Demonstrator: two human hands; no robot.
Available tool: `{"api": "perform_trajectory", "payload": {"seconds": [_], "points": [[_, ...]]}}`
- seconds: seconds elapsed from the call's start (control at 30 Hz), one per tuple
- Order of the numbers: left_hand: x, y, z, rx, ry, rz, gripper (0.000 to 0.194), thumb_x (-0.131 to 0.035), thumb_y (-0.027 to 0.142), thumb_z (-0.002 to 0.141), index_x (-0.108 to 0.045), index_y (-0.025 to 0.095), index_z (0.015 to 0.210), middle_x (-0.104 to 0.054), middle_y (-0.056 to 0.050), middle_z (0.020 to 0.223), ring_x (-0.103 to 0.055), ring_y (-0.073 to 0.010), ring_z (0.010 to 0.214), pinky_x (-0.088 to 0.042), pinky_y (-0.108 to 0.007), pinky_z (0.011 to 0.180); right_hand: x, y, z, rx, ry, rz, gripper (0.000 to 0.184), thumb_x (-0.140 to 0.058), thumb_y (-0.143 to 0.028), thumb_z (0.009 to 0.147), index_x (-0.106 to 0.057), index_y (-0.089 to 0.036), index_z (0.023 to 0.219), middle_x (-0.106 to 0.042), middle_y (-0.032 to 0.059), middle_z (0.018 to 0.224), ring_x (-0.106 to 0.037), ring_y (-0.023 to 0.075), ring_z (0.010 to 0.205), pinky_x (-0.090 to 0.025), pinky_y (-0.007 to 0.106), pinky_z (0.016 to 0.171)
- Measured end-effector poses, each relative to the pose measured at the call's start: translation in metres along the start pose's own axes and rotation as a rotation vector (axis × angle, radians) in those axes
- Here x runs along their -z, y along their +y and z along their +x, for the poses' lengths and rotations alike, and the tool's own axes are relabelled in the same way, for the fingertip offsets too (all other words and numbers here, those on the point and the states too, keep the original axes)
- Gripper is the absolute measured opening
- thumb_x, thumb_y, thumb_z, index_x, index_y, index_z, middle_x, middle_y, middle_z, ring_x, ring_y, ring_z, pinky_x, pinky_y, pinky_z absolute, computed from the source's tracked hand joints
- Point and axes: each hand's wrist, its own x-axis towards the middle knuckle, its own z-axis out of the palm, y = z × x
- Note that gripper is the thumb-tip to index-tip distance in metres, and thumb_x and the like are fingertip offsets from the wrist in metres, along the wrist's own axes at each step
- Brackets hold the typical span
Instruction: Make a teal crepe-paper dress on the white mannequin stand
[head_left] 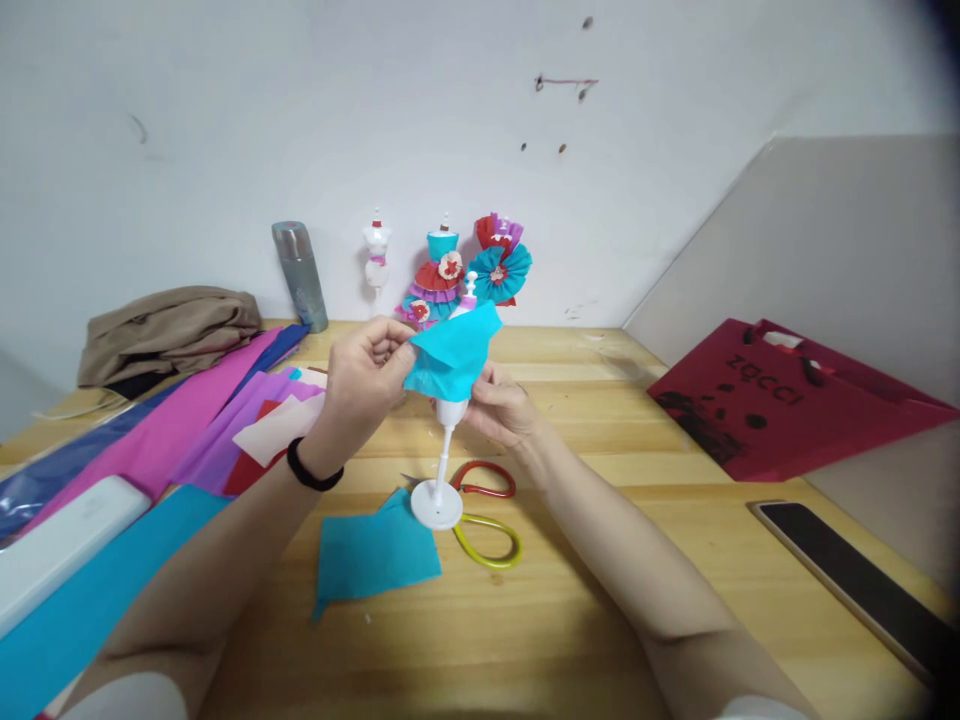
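A turquoise piece of crepe paper [454, 352] covers the front of a small white dress-form mannequin [444, 455], whose neck and knob show above it. My left hand [373, 365] pinches the paper's left edge between thumb and fingers. Behind the right side of the paper, my right hand [504, 402] is closed at the mannequin's lower body; its fingertips are partly hidden. The round base seems lifted or tilted over the scissors [487, 542], which have one red and one yellow handle loop. Another turquoise piece [379, 555] lies on the table below.
Three decorated mannequins, one in a tiered dress [436, 280], stand by the wall near a thermos [300, 275]. Coloured paper sheets [225, 420], a white box-like object [71, 545] and brown cloth [169, 330] lie left. A red bag [795, 400] and phone [847, 580] are right.
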Motion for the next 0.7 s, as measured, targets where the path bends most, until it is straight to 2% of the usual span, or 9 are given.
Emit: {"api": "perform_trajectory", "payload": {"seconds": [0.13, 0.27, 0.37, 0.5, 0.7], "points": [[0.003, -0.002, 0.002, 0.083, -0.029, -0.027, 0.013, -0.074, 0.027, 0.074, -0.064, 0.018, 0.072, -0.059, 0.003, 0.052, -0.05, -0.0089, 0.042, -0.036, -0.019, 0.039, -0.004, -0.001, -0.001, 0.019, -0.03, -0.041, 0.052, -0.095, -0.05, 0.046, -0.062, -0.022, 0.075, -0.062, -0.0028, 0.062, -0.057, 0.0134, 0.053, -0.051, 0.026, 0.051], [0.01, -0.001, 0.004, 0.232, -0.153, -0.091, 0.026, -0.077, 0.038, 0.074, -0.068, 0.016, 0.086, -0.059, 0.003, 0.054, -0.05, -0.0089, 0.042, -0.036, -0.019, 0.04, -0.006, 0.0, 0.0, 0.059, -0.047, -0.055, 0.048, -0.094, -0.05, 0.053, -0.062, -0.021, 0.074, -0.061, -0.0036, 0.059, -0.054, 0.0114, 0.049, -0.047, 0.023, 0.047], [0.015, 0.002, 0.007, 0.262, -0.239, -0.067, 0.037, -0.082, 0.038, 0.067, -0.07, 0.014, 0.093, -0.063, 0.002, 0.06, -0.053, -0.0096, 0.047, -0.04, -0.02, 0.044, -0.003, 0.002, 0.002, 0.085, -0.067, -0.009, 0.047, -0.094, -0.048, 0.056, -0.063, -0.021, 0.079, -0.063, -0.0035, 0.061, -0.054, 0.0109, 0.049, -0.046, 0.022, 0.045], [0.018, 0.007, 0.009, 0.266, -0.296, -0.003, 0.03, -0.082, 0.034, 0.062, -0.07, 0.014, 0.081, -0.067, -0.002, 0.071, -0.056, -0.0112, 0.057, -0.044, -0.022, 0.05, 0.001, 0.005, 0.005, 0.098, -0.099, 0.021, 0.043, -0.093, -0.044, 0.061, -0.065, -0.02, 0.082, -0.065, -0.0022, 0.065, -0.058, 0.0117, 0.053, -0.05, 0.022, 0.049], [0.018, 0.007, 0.01, 0.28, -0.287, 0.07, 0.02, -0.076, 0.032, 0.067, -0.065, 0.015, 0.063, -0.055, 0.002, 0.053, -0.044, -0.0074, 0.047, -0.035, -0.021, 0.045, -0.002, 0.003, 0.005, 0.126, -0.079, 0.036, 0.04, -0.095, -0.042, 0.058, -0.065, -0.021, 0.075, -0.066, -0.0017, 0.071, -0.058, 0.0121, 0.06, -0.053, 0.024, 0.059]]}}
